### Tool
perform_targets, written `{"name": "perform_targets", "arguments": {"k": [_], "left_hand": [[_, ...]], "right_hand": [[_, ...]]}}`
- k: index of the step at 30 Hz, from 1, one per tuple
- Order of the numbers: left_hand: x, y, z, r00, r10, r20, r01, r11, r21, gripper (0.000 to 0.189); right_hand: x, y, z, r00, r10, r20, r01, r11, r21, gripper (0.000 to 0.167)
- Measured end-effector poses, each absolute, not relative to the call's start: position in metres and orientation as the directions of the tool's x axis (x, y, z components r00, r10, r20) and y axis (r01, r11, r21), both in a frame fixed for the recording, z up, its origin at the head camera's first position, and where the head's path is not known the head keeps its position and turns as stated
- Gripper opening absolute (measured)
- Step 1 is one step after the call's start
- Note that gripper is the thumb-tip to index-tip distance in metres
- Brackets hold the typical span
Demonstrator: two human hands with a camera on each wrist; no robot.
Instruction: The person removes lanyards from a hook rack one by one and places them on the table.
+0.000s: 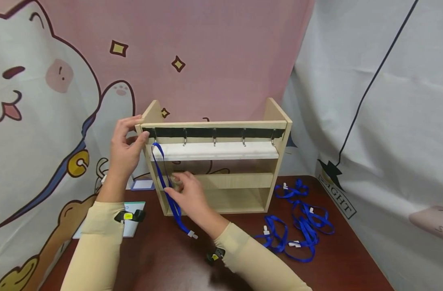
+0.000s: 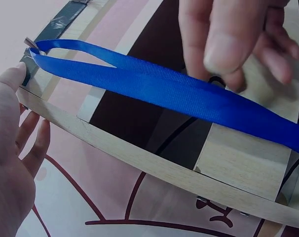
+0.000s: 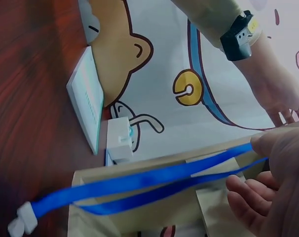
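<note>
A small light-wood rack stands on the table, with several metal hooks along a black strip. From the leftmost hook hangs a blue lanyard, its two strands running down to a white clip at the table. My left hand grips the rack's upper left corner, thumb on the front and fingers around the outer side. Beside the hanging lanyard is my right hand, its fingers relaxed and apart. The right thumb overlaps the strap's edge in the right wrist view.
Several loose blue lanyards with white clips lie tangled on the brown table, right of the rack. Left of it are a flat pale box and a small blue-edged card. Printed cloth hangs behind.
</note>
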State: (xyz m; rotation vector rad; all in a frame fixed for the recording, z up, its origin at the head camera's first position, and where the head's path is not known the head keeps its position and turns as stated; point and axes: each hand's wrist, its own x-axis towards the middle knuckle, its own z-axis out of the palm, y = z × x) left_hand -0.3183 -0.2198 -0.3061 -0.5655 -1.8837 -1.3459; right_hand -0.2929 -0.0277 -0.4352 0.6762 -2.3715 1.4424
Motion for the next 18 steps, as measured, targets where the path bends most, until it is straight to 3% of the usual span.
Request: {"name": "perform_targets", "arguments": {"k": [11, 18], "left_hand": [[-0.338, -0.231, -0.319, -0.616, -0.068, 0.784, 0.720, 0.353, 0.597, 0.035], [-0.327, -0.224, -0.312, -0.615, -0.063, 0.786, 0.722, 0.355, 0.594, 0.035]], "right_hand": [[-0.292, -0.058, -0.444, -0.825, -0.129, 0.550, -0.546, 0.431, -0.719, 0.025], [-0.292, -0.067, -0.456, -0.789, -0.068, 0.610, -0.583, 0.397, -0.709, 0.007]]}}
